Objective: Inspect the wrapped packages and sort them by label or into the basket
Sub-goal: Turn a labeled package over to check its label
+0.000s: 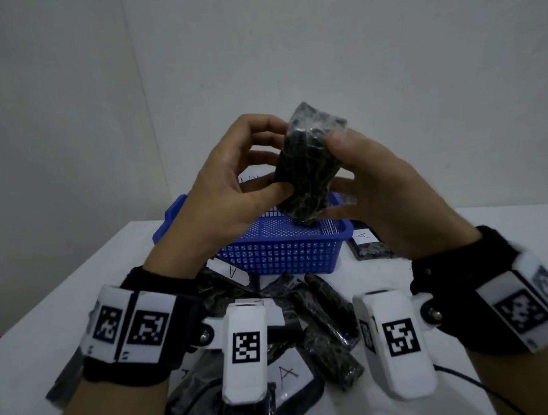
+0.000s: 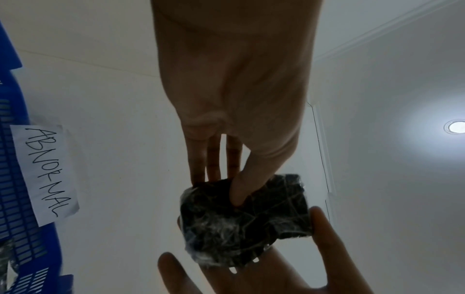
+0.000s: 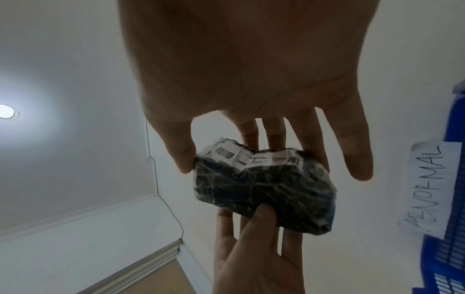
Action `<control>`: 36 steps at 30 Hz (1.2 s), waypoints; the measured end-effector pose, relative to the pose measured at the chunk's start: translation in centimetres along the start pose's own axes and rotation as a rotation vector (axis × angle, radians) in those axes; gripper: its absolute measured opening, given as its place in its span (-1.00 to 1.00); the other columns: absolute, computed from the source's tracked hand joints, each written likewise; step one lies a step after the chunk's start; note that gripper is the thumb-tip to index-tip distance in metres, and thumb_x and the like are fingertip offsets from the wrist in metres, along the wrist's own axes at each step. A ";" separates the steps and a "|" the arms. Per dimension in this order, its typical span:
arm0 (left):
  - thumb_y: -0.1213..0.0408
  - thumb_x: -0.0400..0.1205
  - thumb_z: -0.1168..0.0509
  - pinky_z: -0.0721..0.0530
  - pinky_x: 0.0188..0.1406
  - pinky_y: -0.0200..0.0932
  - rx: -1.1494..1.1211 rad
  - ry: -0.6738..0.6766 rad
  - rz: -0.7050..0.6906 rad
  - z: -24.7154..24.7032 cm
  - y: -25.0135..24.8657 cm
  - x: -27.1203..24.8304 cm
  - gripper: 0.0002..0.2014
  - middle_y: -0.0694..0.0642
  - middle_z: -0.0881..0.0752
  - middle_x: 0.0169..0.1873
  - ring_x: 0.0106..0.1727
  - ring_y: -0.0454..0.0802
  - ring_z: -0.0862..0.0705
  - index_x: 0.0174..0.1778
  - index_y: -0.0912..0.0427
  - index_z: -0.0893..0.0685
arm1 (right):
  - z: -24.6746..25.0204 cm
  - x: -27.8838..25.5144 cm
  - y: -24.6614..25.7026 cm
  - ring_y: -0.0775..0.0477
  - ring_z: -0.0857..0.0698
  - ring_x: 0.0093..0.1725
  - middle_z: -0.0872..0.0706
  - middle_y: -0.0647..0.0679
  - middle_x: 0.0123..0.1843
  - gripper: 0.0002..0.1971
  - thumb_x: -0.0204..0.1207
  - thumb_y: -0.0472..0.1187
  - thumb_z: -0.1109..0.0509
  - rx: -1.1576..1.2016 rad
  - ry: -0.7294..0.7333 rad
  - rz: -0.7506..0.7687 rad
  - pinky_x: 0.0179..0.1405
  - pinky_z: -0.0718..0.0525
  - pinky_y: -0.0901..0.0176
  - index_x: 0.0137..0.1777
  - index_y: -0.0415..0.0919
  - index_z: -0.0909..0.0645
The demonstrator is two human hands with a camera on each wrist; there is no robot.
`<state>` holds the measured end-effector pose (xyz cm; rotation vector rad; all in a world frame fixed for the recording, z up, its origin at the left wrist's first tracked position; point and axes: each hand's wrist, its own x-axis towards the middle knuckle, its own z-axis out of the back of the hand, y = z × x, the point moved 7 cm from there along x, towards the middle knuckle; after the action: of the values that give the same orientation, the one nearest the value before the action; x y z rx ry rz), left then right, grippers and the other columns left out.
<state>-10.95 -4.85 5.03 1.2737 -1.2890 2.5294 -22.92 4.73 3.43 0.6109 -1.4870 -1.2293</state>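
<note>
I hold one dark plastic-wrapped package (image 1: 308, 164) upright in the air, above the blue mesh basket (image 1: 278, 254). My left hand (image 1: 257, 163) pinches its lower left side, thumb in front and fingers behind. My right hand (image 1: 353, 171) grips its right side, thumb near the top and fingers underneath. The right wrist view shows a white printed label (image 3: 241, 157) on the package (image 3: 264, 189). In the left wrist view my thumb presses into the wrap of the package (image 2: 244, 218). A handwritten paper "ABNORMAL" label (image 2: 42, 173) is stuck on the basket (image 2: 15, 179).
Several dark wrapped packages (image 1: 330, 328) lie heaped on the white table (image 1: 49, 314) in front of the basket, some with paper "A" labels (image 1: 287, 373). Another "A"-labelled package (image 1: 365, 240) lies to the right of the basket. A thin black cable (image 1: 465, 378) runs along the right.
</note>
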 end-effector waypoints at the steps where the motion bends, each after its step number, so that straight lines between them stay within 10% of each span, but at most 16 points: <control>1: 0.47 0.52 -0.46 -0.76 0.21 0.02 0.000 -0.007 -0.014 0.0 -0.2 0.0 -0.54 0.03 -0.64 0.18 0.25 0.03 -0.69 0.24 -0.01 -0.52 | 0.0 0.0 0.1 -0.04 -0.80 0.25 -0.79 0.12 0.29 -0.53 0.51 0.22 -0.28 0.022 0.002 0.005 0.21 -0.80 -0.22 0.35 0.10 -0.68; 6: 0.37 0.50 -0.49 -0.79 0.17 0.12 0.058 -0.027 -0.054 0.0 -0.6 -0.1 -0.60 -0.09 -0.65 0.16 0.26 -0.03 -0.67 0.16 -0.05 -0.56 | -0.1 0.3 0.5 -0.01 -0.81 0.04 -0.83 0.04 -0.04 -0.68 0.71 0.02 -0.30 -0.039 -0.040 0.059 0.13 -0.84 -0.13 0.06 -0.27 -0.63; 13: 0.55 0.53 -0.49 -0.79 0.11 -0.08 0.030 0.009 -0.036 0.1 -0.3 -0.1 -0.54 -0.07 -0.71 0.16 0.22 -0.04 -0.72 0.19 -0.04 -0.61 | 0.9 0.0 1.5 0.03 -0.77 -0.20 -0.71 -0.03 -0.30 -0.68 0.75 -0.23 -0.29 -0.075 -0.169 0.209 -0.32 -0.84 0.07 -0.29 -0.20 -0.49; 21: 0.36 0.64 -0.42 -0.78 0.13 -0.10 0.103 -0.059 0.036 0.4 0.4 0.1 -0.71 -0.02 -0.77 0.10 0.11 -0.09 -0.78 0.27 0.07 -0.66 | 1.8 0.4 -0.2 -0.09 -0.86 -0.05 -0.85 -0.12 -0.01 -0.62 0.68 0.16 -0.27 0.045 -0.123 0.011 -0.19 -0.82 -0.03 0.10 -0.15 -0.71; 25: 0.33 0.67 -0.38 -0.85 -0.02 0.04 0.058 -0.121 0.106 0.7 0.9 0.0 -0.76 0.04 -0.79 0.02 0.01 0.02 -0.83 0.26 0.17 -0.66 | 1.4 0.4 -0.1 -0.08 -0.86 0.07 -0.85 -0.13 0.13 -0.49 0.48 0.00 -0.55 -0.048 -0.067 0.055 -0.16 -0.84 0.02 0.37 -0.20 -0.60; 36: 0.16 0.61 -0.46 -0.79 0.10 -0.06 0.023 0.029 0.158 -0.7 0.4 -0.2 -0.54 0.01 -0.73 0.25 0.14 -0.01 -0.79 0.42 0.12 -0.59 | 2.3 0.0 0.7 -0.04 -0.84 -0.25 -0.87 -0.16 -0.15 -0.72 0.39 -0.26 -0.65 -0.116 -0.270 0.203 -0.39 -0.71 0.22 0.03 -0.31 -0.69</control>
<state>-11.44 -4.58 4.35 1.1783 -1.4118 2.6643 -24.89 5.88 4.29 0.2160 -1.6418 -1.2634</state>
